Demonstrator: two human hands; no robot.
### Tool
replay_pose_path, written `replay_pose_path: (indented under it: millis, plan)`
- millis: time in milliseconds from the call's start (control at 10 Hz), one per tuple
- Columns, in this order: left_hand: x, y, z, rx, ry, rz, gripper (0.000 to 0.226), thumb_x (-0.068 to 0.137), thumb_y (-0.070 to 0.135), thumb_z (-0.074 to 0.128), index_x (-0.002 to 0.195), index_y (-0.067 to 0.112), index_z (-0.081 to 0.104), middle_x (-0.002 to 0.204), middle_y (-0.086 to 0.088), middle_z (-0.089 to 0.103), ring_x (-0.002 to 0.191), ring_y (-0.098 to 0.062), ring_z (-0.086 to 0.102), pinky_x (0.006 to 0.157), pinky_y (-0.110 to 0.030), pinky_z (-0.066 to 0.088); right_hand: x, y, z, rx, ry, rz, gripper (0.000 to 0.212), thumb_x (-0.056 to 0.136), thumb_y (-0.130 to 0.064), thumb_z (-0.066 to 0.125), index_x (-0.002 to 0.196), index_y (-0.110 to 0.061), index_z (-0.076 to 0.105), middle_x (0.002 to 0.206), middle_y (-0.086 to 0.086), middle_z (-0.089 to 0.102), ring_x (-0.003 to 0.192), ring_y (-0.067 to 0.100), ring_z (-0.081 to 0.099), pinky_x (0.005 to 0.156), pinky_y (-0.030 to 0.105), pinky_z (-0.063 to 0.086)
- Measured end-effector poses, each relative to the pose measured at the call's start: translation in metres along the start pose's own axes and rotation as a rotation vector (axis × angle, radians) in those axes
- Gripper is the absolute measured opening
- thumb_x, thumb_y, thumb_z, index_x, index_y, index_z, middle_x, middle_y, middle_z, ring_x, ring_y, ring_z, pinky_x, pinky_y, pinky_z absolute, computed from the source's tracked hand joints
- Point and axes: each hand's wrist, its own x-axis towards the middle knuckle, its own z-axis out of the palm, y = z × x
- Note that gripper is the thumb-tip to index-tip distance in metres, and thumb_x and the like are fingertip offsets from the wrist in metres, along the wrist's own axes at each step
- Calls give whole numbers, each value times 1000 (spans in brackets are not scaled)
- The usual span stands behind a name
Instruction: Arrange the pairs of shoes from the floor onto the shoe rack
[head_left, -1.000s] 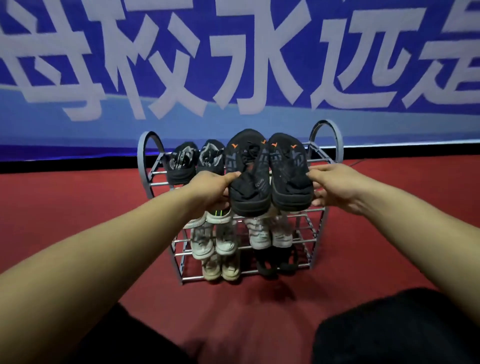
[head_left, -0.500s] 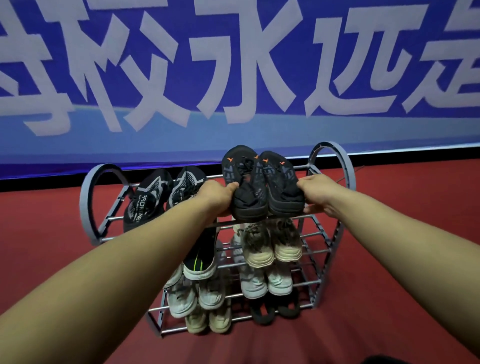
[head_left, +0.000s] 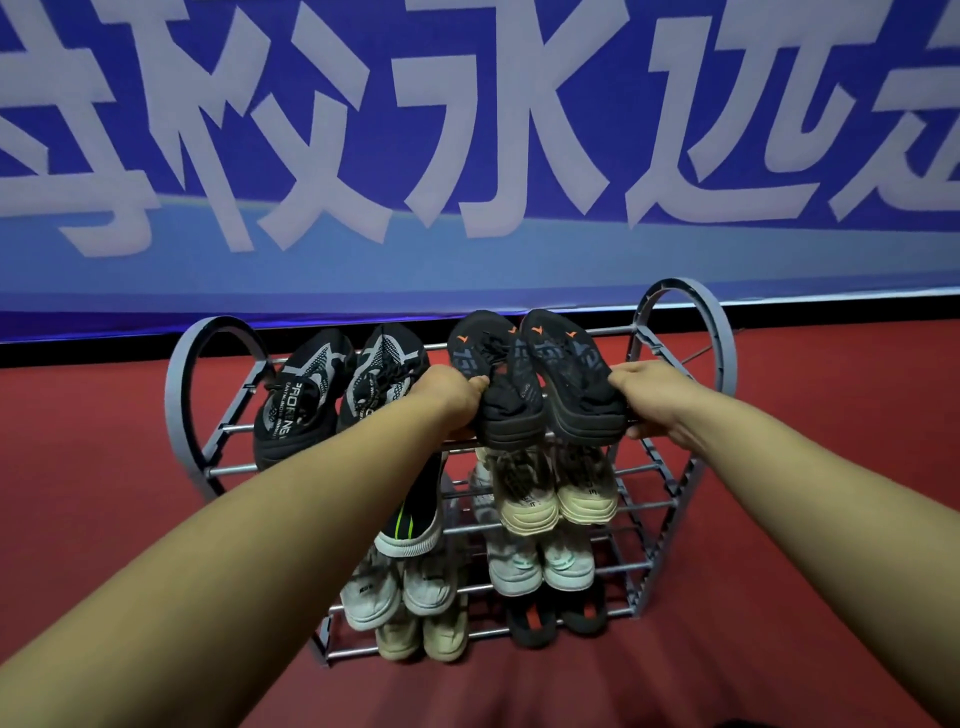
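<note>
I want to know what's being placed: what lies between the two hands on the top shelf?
Head view: the black orange-marked shoes, side by side, between left hand and right hand.

left hand (head_left: 451, 397) gripping, right hand (head_left: 655, 397) gripping

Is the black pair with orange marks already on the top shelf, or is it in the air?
On the shelf: the black pair lies on the shoe rack top bars, heels toward the camera, with the left hand and right hand gripping the heels.

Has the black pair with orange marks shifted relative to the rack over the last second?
Cannot tell for sure. The black pair stays at the right end of the rack's top tier, gripped by the left hand and right hand; mostly the camera moved.
</note>
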Motion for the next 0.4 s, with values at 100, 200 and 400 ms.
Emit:
replay_pose_path:
  millis: [100,200,400]
  plan:
    - [-9,6,-5,73,-29,30,49,95,40,55,118,-4,62,109,-18,68,87,-26,64,87,-39,57,1,1,-1,40,-53,34,29,97,-16,43,104,-13,71,81,9,59,59,18,50,39,21,46]
    - [-19,13,-10,117,-45,7,49,97,44,50,106,-3,60,86,-14,64,72,-30,66,65,-32,59,1,-3,-5,-81,-86,69,26,93,-19,44,97,-13,69,86,10,56,65,20,48,46,21,44]
    - [-11,34,-44,395,144,201,44,97,43,46,101,4,66,95,-19,73,86,-35,70,85,-40,56,18,-41,-10,-407,226,-270,31,92,-25,43,65,-14,53,65,7,49,64,27,42,57,32,33]
